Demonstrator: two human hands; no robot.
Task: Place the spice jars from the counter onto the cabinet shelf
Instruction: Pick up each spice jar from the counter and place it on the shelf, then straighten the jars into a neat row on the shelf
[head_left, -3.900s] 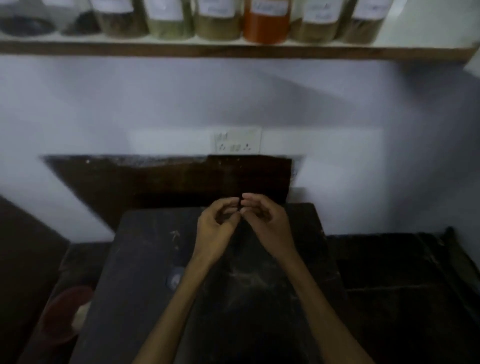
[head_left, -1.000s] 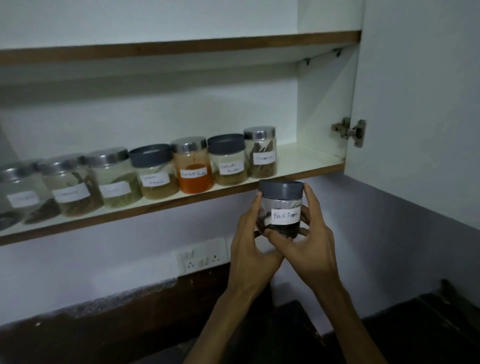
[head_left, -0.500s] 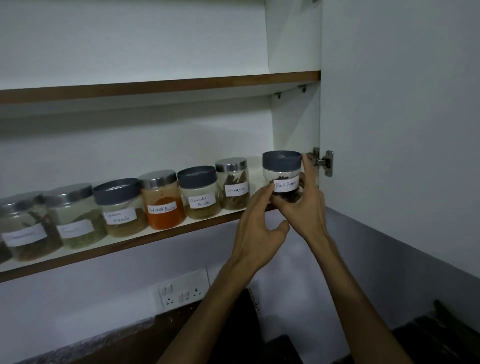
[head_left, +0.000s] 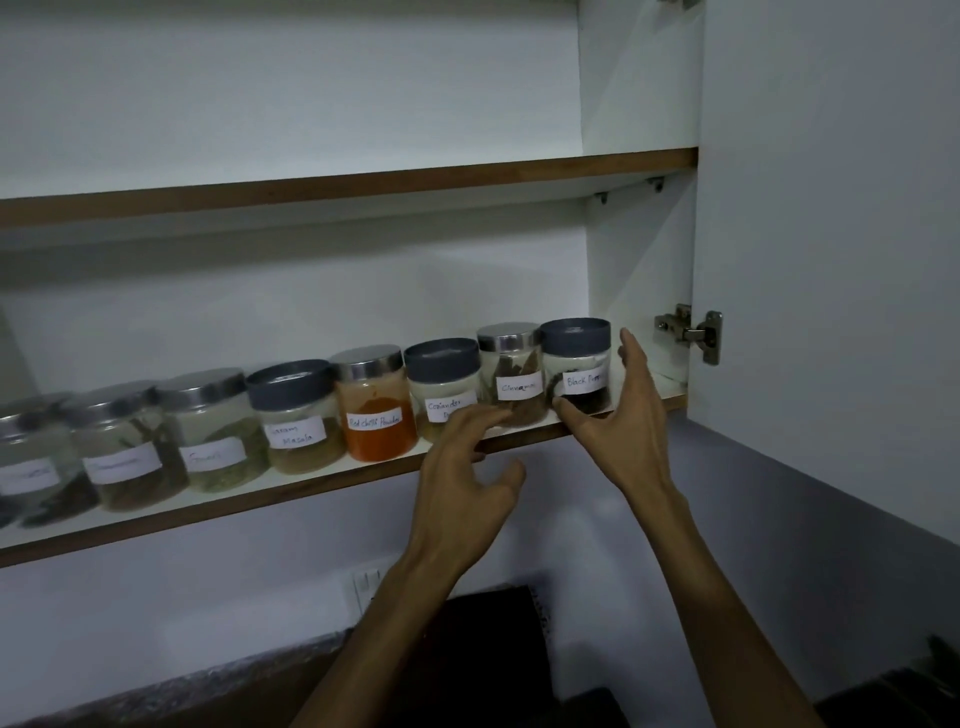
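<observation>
Black pepper jar (head_left: 576, 365) stands upright on the cabinet shelf (head_left: 311, 480), rightmost in the row, touching or just beside the cinnamon jar (head_left: 511, 373), near the shelf's front edge w/ bare shelf between it and the cabinet side wall (head_left: 639, 270). Right hand (head_left: 621, 415) is the nearer one: fingers straight and spread apart, thumb down by the jar's lower front, the rest up along its right side. Can't tell if skin touches glass, but nothing is curled round it, so it reads as let go. Left hand (head_left: 467, 467) sits lower, in front of the shelf edge below the coriander jar (head_left: 442, 387), fingers loosely curled, apart, holding nothing. Key relation: jar lies just left of and behind the right palm, long axis vertical, so any last nudge would be a push straight back or left toward the row, right hand only. Judgement: placement looks done for this jar; the visible strip of counter (head_left: 493, 654) is dark and shows no further jars, though most of it is out of view. Risk: clipping the lid when pulling away could tip it off the front edge.
</observation>
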